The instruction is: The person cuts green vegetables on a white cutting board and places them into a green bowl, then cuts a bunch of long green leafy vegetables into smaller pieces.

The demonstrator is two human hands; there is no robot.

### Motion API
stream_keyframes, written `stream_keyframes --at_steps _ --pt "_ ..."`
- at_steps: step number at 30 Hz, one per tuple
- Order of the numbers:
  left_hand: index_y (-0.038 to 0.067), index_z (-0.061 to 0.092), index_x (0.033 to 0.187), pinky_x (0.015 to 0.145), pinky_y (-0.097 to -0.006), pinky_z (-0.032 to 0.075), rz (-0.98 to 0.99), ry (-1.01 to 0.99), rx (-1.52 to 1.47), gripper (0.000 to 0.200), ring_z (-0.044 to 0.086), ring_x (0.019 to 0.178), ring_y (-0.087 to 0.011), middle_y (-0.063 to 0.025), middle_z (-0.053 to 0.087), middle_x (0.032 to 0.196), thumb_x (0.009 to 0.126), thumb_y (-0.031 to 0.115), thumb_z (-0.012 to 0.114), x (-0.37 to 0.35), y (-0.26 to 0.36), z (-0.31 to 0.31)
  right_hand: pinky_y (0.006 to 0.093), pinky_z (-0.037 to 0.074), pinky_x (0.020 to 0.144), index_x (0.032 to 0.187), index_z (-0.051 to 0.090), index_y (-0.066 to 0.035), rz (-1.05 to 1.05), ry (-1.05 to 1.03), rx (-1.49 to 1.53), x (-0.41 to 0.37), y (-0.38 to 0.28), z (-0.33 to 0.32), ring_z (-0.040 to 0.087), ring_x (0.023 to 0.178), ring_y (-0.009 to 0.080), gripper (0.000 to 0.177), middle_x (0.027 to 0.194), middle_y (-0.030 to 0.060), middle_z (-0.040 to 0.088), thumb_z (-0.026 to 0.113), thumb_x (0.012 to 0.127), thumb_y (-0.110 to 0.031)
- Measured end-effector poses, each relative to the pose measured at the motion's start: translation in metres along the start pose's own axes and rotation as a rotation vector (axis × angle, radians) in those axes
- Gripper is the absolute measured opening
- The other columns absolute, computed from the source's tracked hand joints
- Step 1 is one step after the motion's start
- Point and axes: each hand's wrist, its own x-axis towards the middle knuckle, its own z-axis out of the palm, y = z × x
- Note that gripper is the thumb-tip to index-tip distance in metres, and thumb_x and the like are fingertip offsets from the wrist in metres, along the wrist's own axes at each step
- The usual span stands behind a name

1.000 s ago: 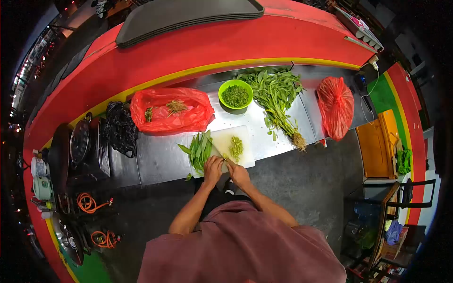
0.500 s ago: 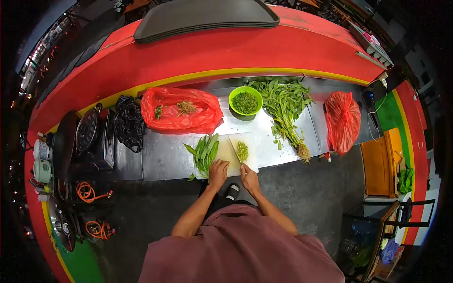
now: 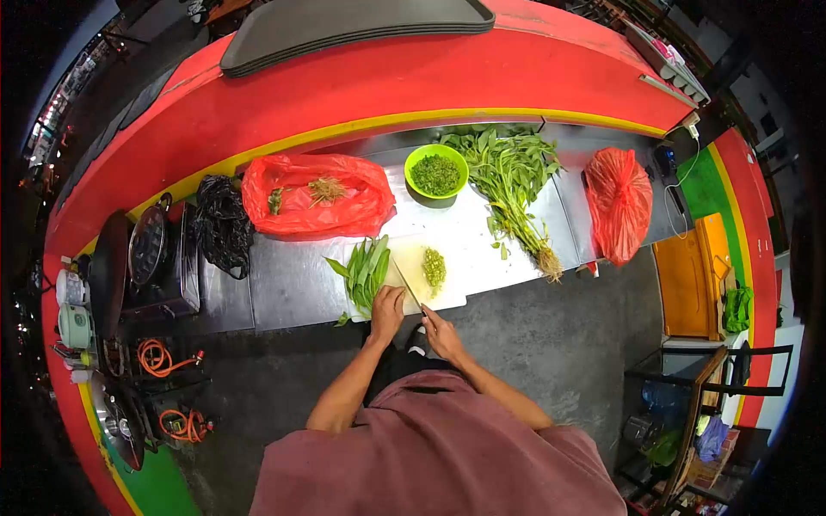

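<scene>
My right hand [image 3: 442, 335] grips a knife [image 3: 407, 282] by its handle, with the blade angled up and left over the white cutting board [image 3: 447, 300]. My left hand [image 3: 387, 310] is closed at the lower end of a bunch of long green leaves [image 3: 368, 273]; its fingertips hide what they pinch. The blade is close beside those fingers. To the right of the knife, a small pile of chopped pale-green pieces [image 3: 434, 271] lies on the board.
Behind the board stands a lime-green bowl [image 3: 409, 176] of chopped greens. An open red plastic bag [image 3: 344, 219] holds root trimmings. Rooted leafy stalks [image 3: 514, 185] lie to the right, near a tied red bag [image 3: 619, 206]. A black bag [image 3: 222, 228] and a stove [image 3: 176, 284] are leftward.
The knife has moved left, from beside the chopped pile towards my left hand and the leaves, and its blade tilts further left. The whole view has shifted slightly.
</scene>
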Motion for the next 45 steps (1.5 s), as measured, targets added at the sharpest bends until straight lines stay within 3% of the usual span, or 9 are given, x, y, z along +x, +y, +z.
stream_keyframes --at_steps 4,12,14,17,22,24,30,42,45 --pt "-0.004 0.069 0.108 0.088 -0.0440 0.050 -0.026 0.017 0.023 0.019 0.063 0.098 -0.0384 -0.0189 0.064 0.100 0.091 -0.002 0.063 -0.001 0.006 -0.002 0.0484 0.054 0.083 0.149 0.053 -0.015 -0.064 0.176 -0.001 0.004 0.006 0.001 0.070 0.095 0.0467 0.045 0.106 0.0295 0.071 0.049 0.107 -0.031" --pt "-0.003 0.068 0.112 0.086 -0.0430 0.050 -0.019 -0.003 0.009 0.020 0.063 0.097 -0.0365 -0.0177 0.063 0.100 0.092 -0.001 0.063 -0.002 -0.002 0.000 0.0461 0.053 0.090 0.148 0.053 -0.009 0.035 0.074 0.059 -0.003 0.003 -0.007 0.070 0.108 0.0429 0.047 0.121 0.0313 0.067 0.048 0.108 -0.033" --pt "-0.003 0.068 0.112 0.085 -0.0418 0.051 0.000 -0.002 -0.002 0.020 0.063 0.096 -0.0353 -0.0170 0.062 0.098 0.093 -0.001 0.064 -0.003 -0.009 0.002 0.0412 0.054 0.084 0.149 0.051 -0.006 -0.032 0.083 0.102 -0.006 0.013 0.006 0.072 0.095 0.0317 0.051 0.106 0.0236 0.073 0.049 0.109 -0.036" --pt "-0.002 0.067 0.111 0.077 -0.0379 0.052 -0.004 0.015 -0.066 0.017 0.064 0.087 -0.0313 -0.0157 0.060 0.095 0.094 -0.002 0.063 -0.005 -0.014 0.003 0.0300 0.047 0.069 0.152 0.049 -0.005 0.057 -0.062 0.383 -0.007 0.023 0.017 0.053 0.073 0.0124 0.054 0.078 0.0008 0.055 0.050 0.109 -0.039" --pt "-0.001 0.067 0.111 0.077 -0.0380 0.052 0.021 0.011 -0.028 0.018 0.064 0.086 -0.0310 -0.0156 0.061 0.096 0.093 -0.002 0.064 -0.006 -0.012 0.000 0.0273 0.048 0.061 0.148 0.054 -0.006 -0.012 0.024 0.302 -0.007 0.030 0.023 0.054 0.068 0.0079 0.045 0.078 -0.0007 0.058 0.052 0.109 -0.029" --pt "-0.001 0.068 0.112 0.080 -0.0398 0.051 0.005 0.023 -0.048 0.019 0.063 0.089 -0.0327 -0.0156 0.061 0.097 0.093 -0.001 0.065 -0.005 -0.010 0.000 0.0331 0.054 0.072 0.144 0.057 -0.005 0.014 0.088 0.132 -0.005 0.026 0.017 0.067 0.080 0.0171 0.044 0.089 0.0107 0.070 0.053 0.108 -0.030" --pt "0.003 0.072 0.105 0.083 -0.0451 0.049 0.074 -0.006 0.076 0.016 0.063 0.092 -0.0349 -0.0126 0.066 0.096 0.090 0.004 0.067 0.005 0.005 -0.002 0.0434 0.053 0.091 0.142 0.058 -0.005 0.080 0.200 0.068 -0.002 0.005 -0.001 0.069 0.112 0.0420 0.045 0.120 0.0299 0.068 0.051 0.107 -0.032" --pt "0.001 0.074 0.104 0.083 -0.0458 0.049 0.076 -0.088 0.047 0.016 0.062 0.093 -0.0368 -0.0138 0.068 0.097 0.091 0.006 0.067 0.015 0.009 -0.001 0.0481 0.052 0.096 0.146 0.056 -0.010 0.135 0.085 0.016 -0.012 -0.026 -0.011 0.062 0.117 0.0492 0.045 0.122 0.0332 0.065 0.048 0.108 -0.032" --pt "0.000 0.074 0.104 0.081 -0.0451 0.049 0.083 -0.082 0.046 0.016 0.061 0.093 -0.0368 -0.0143 0.068 0.098 0.091 0.007 0.067 0.015 0.006 0.000 0.0497 0.054 0.086 0.146 0.056 -0.010 0.070 0.115 -0.016 -0.006 -0.015 -0.002 0.067 0.103 0.0483 0.044 0.109 0.0333 0.068 0.049 0.107 -0.030"
